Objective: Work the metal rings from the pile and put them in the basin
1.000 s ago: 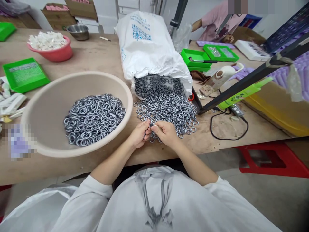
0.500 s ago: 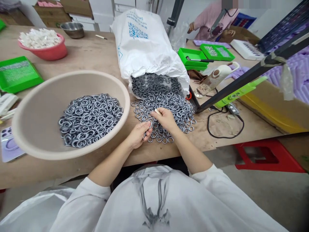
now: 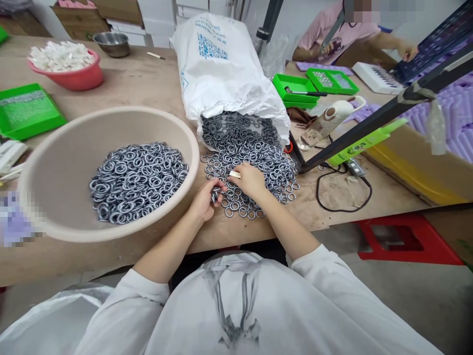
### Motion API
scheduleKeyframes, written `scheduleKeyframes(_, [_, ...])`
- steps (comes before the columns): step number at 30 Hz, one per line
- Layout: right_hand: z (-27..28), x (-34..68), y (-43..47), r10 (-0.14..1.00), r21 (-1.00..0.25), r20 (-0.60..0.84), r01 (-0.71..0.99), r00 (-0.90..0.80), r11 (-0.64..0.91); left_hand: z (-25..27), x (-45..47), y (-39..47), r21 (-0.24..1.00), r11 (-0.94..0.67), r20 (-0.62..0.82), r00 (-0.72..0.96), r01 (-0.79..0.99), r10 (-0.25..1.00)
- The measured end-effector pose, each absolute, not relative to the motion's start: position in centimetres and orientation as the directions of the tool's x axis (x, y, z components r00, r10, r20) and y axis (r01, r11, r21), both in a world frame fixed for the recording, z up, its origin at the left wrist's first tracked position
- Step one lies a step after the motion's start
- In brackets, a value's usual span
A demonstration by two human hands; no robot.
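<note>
Rings lie heaped under our nearer, right hand, whose fingers pinch a pale strip roughly sideways; our left hand, beside the basin, curls around several held rings.

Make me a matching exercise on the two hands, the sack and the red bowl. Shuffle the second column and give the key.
Things
1. left hand
2. right hand
3. white sack
4. red bowl

States
A. heaped with white pieces
B. holding a small pale piece
C. lying with loose rings spread at its open mouth
D. holding a few grey rings

Pairs: 1-D, 2-B, 3-C, 4-A
</note>
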State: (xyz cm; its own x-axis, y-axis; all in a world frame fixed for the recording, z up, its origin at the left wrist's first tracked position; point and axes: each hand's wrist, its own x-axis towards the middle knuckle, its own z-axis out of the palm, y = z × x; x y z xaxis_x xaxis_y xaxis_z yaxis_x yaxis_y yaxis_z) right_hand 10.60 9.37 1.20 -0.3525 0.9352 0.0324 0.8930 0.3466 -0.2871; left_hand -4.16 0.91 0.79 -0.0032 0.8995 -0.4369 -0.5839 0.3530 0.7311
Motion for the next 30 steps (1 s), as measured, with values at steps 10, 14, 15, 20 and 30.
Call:
scheduleKeyframes(10, [1.4, 9.6, 7.0, 0.954, -0.909, 0.043, 0.384, -0.298, 0.161, 0.1, -3.4, 0.6, 0.913, 0.171, -0.239, -0.145, -0.369, 0.960])
scheduleKeyframes(14, [1.5, 9.3, 4.8, 0.949, -0.985, 0.059, 0.134, -0.309, 0.105, 0.4, -3.2, 0.2, 0.901, 0.161, -0.207, -0.075, -0.403, 0.975])
scheduleKeyframes(15, [1.6, 9.5, 4.6, 0.942, -0.989, 0.077, 0.094, -0.326, 0.114, 0.5, -3.3, 0.1, 0.892, 0.173, -0.214, -0.054, -0.418, 0.975])
scheduleKeyframes(20, [2.1, 10.0, 4.2, 0.900, -0.971, 0.156, 0.103, -0.407, 0.215, 0.7, -3.3, -0.1, 0.851, 0.256, -0.247, 0.081, -0.459, 0.966])
scheduleKeyframes(30, [2.4, 10.8, 3.9, 0.913, -0.950, 0.163, 0.190, -0.374, 0.247, 1.4, -3.5, -0.4, 0.821, 0.282, -0.235, 0.157, -0.496, 0.959])
